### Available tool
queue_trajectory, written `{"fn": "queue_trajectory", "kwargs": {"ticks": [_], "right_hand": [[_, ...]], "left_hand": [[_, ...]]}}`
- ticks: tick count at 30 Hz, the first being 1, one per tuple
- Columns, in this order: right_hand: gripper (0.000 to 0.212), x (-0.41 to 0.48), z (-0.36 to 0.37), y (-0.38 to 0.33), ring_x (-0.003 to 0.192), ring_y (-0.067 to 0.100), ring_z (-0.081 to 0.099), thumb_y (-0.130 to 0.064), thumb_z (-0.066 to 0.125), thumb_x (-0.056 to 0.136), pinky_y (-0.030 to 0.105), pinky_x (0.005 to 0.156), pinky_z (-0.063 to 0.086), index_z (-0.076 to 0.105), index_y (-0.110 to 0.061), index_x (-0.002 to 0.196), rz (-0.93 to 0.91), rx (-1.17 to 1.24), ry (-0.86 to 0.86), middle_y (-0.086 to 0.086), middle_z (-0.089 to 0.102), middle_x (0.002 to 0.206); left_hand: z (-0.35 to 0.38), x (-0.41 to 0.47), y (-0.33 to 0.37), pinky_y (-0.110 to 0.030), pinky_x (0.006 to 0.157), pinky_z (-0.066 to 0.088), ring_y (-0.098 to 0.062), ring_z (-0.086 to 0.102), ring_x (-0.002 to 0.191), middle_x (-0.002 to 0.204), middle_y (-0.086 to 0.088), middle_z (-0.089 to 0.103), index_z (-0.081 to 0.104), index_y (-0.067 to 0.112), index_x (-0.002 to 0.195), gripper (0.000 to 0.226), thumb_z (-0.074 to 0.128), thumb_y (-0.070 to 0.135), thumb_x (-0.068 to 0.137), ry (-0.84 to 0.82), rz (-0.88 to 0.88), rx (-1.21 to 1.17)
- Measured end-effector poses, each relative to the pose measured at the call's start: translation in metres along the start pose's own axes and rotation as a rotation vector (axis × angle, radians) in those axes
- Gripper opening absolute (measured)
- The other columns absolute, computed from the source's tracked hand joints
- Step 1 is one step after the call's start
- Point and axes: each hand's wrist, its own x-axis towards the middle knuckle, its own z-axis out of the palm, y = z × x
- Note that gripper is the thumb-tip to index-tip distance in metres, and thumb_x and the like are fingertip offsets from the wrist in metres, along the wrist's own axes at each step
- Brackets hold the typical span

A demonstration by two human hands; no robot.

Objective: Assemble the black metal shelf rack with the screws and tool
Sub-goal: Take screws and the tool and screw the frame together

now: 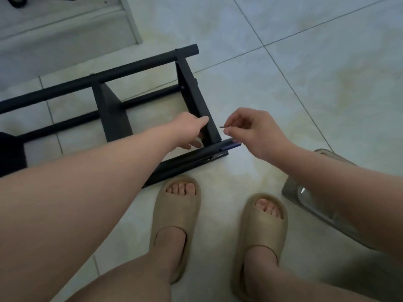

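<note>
The black metal shelf rack (113,110) lies on its side on the tiled floor, its long tubes running left to right and two flat cross plates between them. My left hand (192,129) grips the near end of the right cross plate (196,101), thumb on top and fingers underneath. My right hand (255,131) pinches a small grey screw (222,127) between thumb and forefinger, just right of that plate's end. Below the screw lies the near black tube (196,158), its end pointing right.
My two feet in beige slides (176,216) stand on the pale floor tiles just behind the near tube. A grey plastic object (305,197) sits at the right under my forearm. A raised step (65,25) runs along the top left.
</note>
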Motion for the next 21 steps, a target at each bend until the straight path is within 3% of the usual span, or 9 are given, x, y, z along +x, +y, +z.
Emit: {"fn": "queue_trajectory", "kwargs": {"ticks": [3, 6, 9, 12, 14, 21], "right_hand": [[0.018, -0.001, 0.007, 0.0, 0.063, 0.016, 0.059, 0.002, 0.071, 0.088, 0.029, 0.067, 0.051, 0.069, -0.014, 0.082, -0.051, 0.184, 0.02, 0.0, 0.061, 0.065], [0.022, -0.006, 0.007, 0.004, 0.065, 0.018, 0.063, 0.007, 0.066, 0.089, 0.033, 0.069, 0.056, 0.07, -0.015, 0.084, -0.088, 0.303, 0.042, -0.001, 0.065, 0.065], [0.026, -0.014, 0.006, 0.015, 0.066, 0.017, 0.065, 0.01, 0.062, 0.09, 0.035, 0.07, 0.057, 0.07, -0.014, 0.086, -0.091, 0.346, 0.031, 0.0, 0.068, 0.067], [0.026, -0.02, 0.008, 0.028, 0.064, 0.015, 0.066, 0.012, 0.061, 0.091, 0.029, 0.068, 0.057, 0.068, -0.012, 0.086, -0.063, 0.366, 0.001, 0.01, 0.069, 0.073], [0.026, -0.024, 0.01, 0.033, 0.065, 0.016, 0.066, 0.013, 0.061, 0.092, 0.029, 0.069, 0.057, 0.068, -0.011, 0.086, -0.041, 0.379, -0.012, 0.012, 0.069, 0.074], [0.021, -0.035, 0.016, 0.043, 0.067, 0.018, 0.067, 0.012, 0.063, 0.091, 0.04, 0.073, 0.058, 0.067, -0.008, 0.089, -0.024, 0.355, -0.05, 0.021, 0.068, 0.077]], "left_hand": [[0.005, 0.006, -0.006, -0.028, 0.066, 0.051, -0.02, 0.071, 0.082, 0.094, 0.008, 0.074, 0.065, 0.018, 0.113, 0.047, 0.039, 0.055, 0.102, -0.08, -0.034, 0.0], [0.005, 0.007, -0.017, -0.032, 0.075, 0.052, -0.027, 0.073, 0.085, 0.095, 0.011, 0.077, 0.07, 0.022, 0.108, 0.047, 0.04, 0.058, 0.101, -0.165, -0.017, -0.045], [0.008, 0.005, -0.024, -0.034, 0.067, 0.06, -0.032, 0.076, 0.08, 0.103, -0.002, 0.077, 0.066, 0.011, 0.117, 0.035, 0.05, 0.038, 0.103, -0.252, 0.014, -0.22], [0.006, 0.004, -0.029, -0.034, 0.07, 0.059, -0.028, 0.075, 0.082, 0.11, -0.015, 0.073, 0.065, 0.007, 0.117, 0.021, 0.058, 0.013, 0.098, -0.303, 0.051, -0.209], [0.004, 0.003, -0.031, -0.033, 0.071, 0.057, -0.025, 0.073, 0.082, 0.111, -0.021, 0.071, 0.065, 0.006, 0.115, 0.026, 0.063, 0.001, 0.091, -0.347, 0.102, -0.183], [0.007, 0.003, -0.036, -0.028, 0.067, 0.056, -0.018, 0.07, 0.077, 0.104, -0.022, 0.073, 0.068, 0.006, 0.112, 0.029, 0.073, 0.001, 0.084, -0.295, 0.204, -0.086]]}}
